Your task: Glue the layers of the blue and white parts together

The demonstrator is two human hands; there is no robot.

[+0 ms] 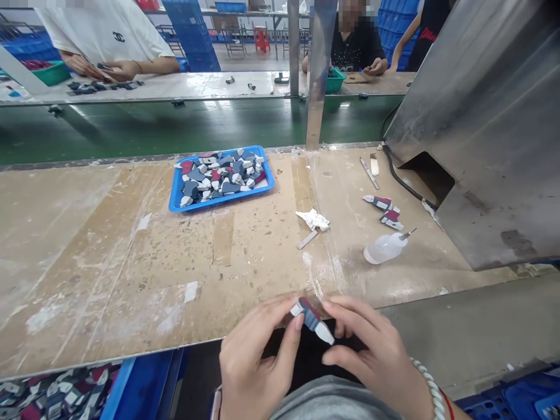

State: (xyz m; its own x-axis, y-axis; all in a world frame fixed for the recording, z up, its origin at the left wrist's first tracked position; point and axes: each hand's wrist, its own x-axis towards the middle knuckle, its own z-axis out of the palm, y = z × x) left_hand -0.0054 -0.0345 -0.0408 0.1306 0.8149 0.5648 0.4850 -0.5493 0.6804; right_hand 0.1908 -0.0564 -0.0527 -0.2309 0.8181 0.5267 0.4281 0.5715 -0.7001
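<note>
A small plastic toy-like piece (311,317) in grey-blue and dark red, with white ends, is held over the table's front edge. My left hand (260,344) pinches its upper-left end between thumb and fingers. Around its lower-right white tip, my right hand (371,344) is curved with thumb and index finger apart. The index fingertip is at the red edge, and I cannot tell whether it touches. Similar pieces fill a blue tray (175,201) beyond my hands.
To the right lie a white squeeze bottle (385,248) with a thin nozzle, two similar pieces (387,211) and a flat blade (370,173). Crumpled tissue (314,220) and a metal strip (307,240) lie mid-table. A metal housing (494,134) bounds the right; co-workers sit beyond the green conveyor (196,125).
</note>
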